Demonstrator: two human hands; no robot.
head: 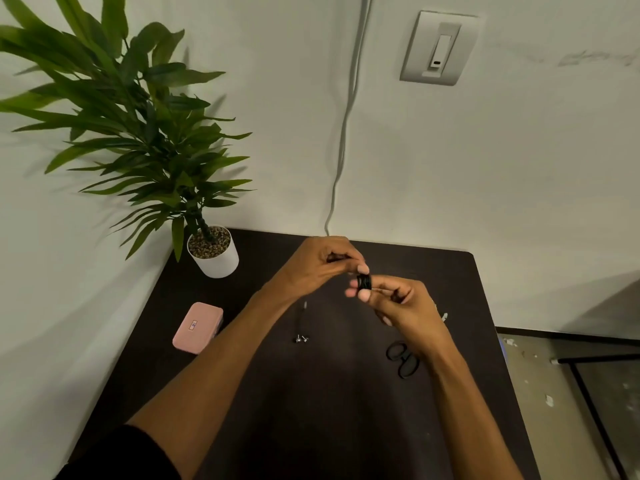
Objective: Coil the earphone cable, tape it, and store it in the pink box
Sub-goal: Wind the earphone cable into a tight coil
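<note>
- My right hand [398,303] holds a small black roll [364,282] up in the air over the desk [311,410]. My fingers are closed on it. I think it is the roll of tape.
- My left hand [325,263] is closed too. It pinches something dark and thin. It may be the end of the tape, but I cannot tell for sure.
- My two hands almost touch. The roll sits right between them, just past my left thumb.
- The earphone cable [302,323] is not in my hands. It lies on the desk below them, a bit toward my body.
- The cable lies long ways, pointing away from me. The two little ear buds are at the near end. It blends into the dark desk, so I cannot tell if it is coiled yet.
- My left hand is nearer to the cable. It hangs almost over the far end of it.
- The pink box [197,327] is on the desk, off to my left, well apart from the cable. Its lid is shut.
- The scissors [403,360] lie on the desk under my right wrist, so my right hand is nearer to them.
- A plant [138,133] stands at the back left corner, out of my way.
- I think the next thing is to pull some tape free, then go down and left to the cable.
</note>
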